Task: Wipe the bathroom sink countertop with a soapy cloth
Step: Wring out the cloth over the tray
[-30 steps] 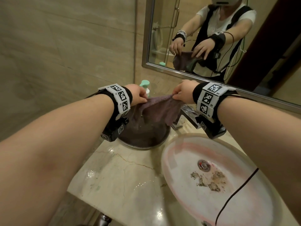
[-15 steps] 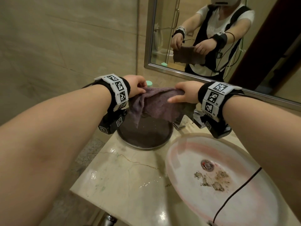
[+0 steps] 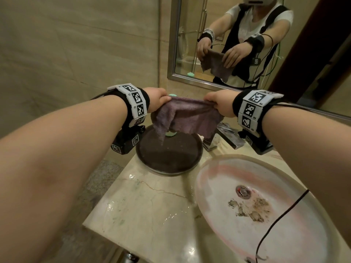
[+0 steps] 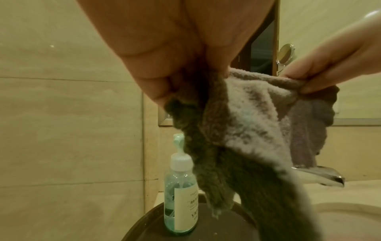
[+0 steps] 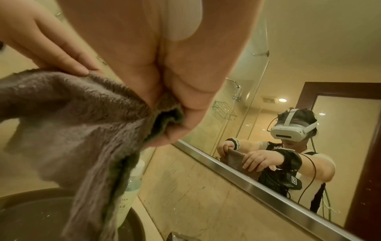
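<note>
A purple-grey terry cloth [image 3: 190,118] hangs stretched between my two hands above the dark round tray [image 3: 152,156]. My left hand [image 3: 161,100] pinches its left corner [image 4: 185,101]. My right hand [image 3: 216,105] pinches the right corner [image 5: 164,120]. The cloth droops in folds toward the tray and covers most of the clear soap pump bottle [image 4: 181,199] standing there; only its mint-green pump top [image 3: 172,95] and base show in the head view. The marble countertop [image 3: 152,202] lies below, wet in patches.
A white oval sink basin [image 3: 218,179] with brown dirt near its drain [image 3: 243,191] fills the right. A chrome faucet [image 3: 226,133] stands behind it. A mirror [image 3: 190,44] spans the back wall; a tiled wall closes the left. A black cable crosses the basin.
Both hands have risen and drawn apart, spreading the cloth wider and higher above the tray. The bottle's pump top now peeks above the cloth's upper edge.
</note>
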### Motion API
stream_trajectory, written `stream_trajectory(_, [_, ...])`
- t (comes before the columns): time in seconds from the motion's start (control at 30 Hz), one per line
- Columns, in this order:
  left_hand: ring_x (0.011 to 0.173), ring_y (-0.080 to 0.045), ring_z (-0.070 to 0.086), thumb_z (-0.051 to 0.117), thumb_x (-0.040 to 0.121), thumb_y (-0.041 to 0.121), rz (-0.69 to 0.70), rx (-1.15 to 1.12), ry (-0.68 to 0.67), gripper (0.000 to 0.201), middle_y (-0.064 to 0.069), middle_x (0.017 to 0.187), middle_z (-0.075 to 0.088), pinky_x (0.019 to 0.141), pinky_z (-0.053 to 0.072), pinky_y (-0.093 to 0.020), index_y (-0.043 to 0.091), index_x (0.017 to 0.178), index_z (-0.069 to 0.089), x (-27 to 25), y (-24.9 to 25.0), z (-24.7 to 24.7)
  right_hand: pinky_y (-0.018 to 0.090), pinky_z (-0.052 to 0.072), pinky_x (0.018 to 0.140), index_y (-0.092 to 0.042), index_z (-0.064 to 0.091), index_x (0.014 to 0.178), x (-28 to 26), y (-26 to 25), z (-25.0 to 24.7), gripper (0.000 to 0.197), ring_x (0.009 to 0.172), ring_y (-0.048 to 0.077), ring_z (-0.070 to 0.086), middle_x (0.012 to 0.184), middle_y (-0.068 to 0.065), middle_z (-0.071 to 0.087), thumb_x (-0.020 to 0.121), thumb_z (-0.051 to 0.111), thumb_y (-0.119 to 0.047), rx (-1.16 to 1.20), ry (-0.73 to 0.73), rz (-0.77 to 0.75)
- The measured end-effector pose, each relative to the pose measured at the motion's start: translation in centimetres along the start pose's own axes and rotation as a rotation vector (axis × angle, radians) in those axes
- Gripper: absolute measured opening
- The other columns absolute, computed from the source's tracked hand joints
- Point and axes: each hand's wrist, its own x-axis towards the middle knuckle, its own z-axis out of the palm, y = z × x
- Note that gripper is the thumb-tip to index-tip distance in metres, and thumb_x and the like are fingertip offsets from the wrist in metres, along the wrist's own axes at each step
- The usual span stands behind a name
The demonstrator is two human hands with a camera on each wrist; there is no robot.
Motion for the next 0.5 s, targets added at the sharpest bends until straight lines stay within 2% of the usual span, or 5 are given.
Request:
stream_trajectory(0.07, [0.114,-0.033,0.053,0.031,0.102,0.027,0.006,0.009,0.007,0.038,-0.018,0.124,0.057,0.092,0.04,-0.035,0.006,0.126,0.05,0.2,0.1,0.1,0.034,0.043,0.093,-0.018,0.047,0.133,0.1,-0.2,0.2,0.044,0.116,0.029,0.054,0.128,0.009,0.056,0.091,0.045,-0.003,-0.002,-0.02,0.005])
stream_trajectory(0.2, [0.115,-0.031,0.054,0.039,0.099,0.021,0.024,0.057,-0.005,0.032,-0.013,0.125,0.058,0.092,0.041,-0.034,0.013,0.128,0.051,0.4,-0.3,0.4,0.035,0.042,0.096,-0.017,0.049,0.132,0.3,-0.2,0.5,0.043,0.119,0.029,0.053,0.129,0.01,0.056,0.092,0.04,-0.003,0.048,-0.032,0.039])
stream_trajectory(0.3, [0.115,-0.029,0.054,0.039,0.099,0.025,0.034,0.028,-0.012,0.032,-0.011,0.123,0.059,0.09,0.041,-0.031,0.015,0.127,0.052,0.4,-0.5,0.2,0.035,0.042,0.095,-0.021,0.048,0.131,0.4,0.1,0.8,0.036,0.118,0.026,0.053,0.129,0.007,0.055,0.096,0.038,-0.021,0.165,-0.009,0.077])
stream_trajectory(0.4, [0.099,-0.027,0.055,0.045,0.096,0.037,0.053,-0.01,-0.02,0.036,-0.006,0.103,0.056,0.077,0.038,-0.027,0.014,0.122,0.052,0.2,-0.5,0.0,0.035,0.047,0.089,-0.023,0.044,0.127,0.5,0.4,1.2,0.048,0.11,0.024,0.057,0.123,0.003,0.057,0.087,0.053,-0.047,0.237,0.034,0.092])
stream_trajectory(0.5, [0.087,-0.021,0.05,0.058,0.088,0.037,0.066,0.007,-0.046,0.033,-0.005,0.095,0.054,0.073,0.037,-0.027,0.013,0.11,0.052,0.2,-0.6,0.0,0.034,0.047,0.085,-0.021,0.051,0.119,0.6,0.7,1.2,0.043,0.102,0.023,0.057,0.116,0.005,0.06,0.084,0.06,-0.044,0.168,0.096,0.087])
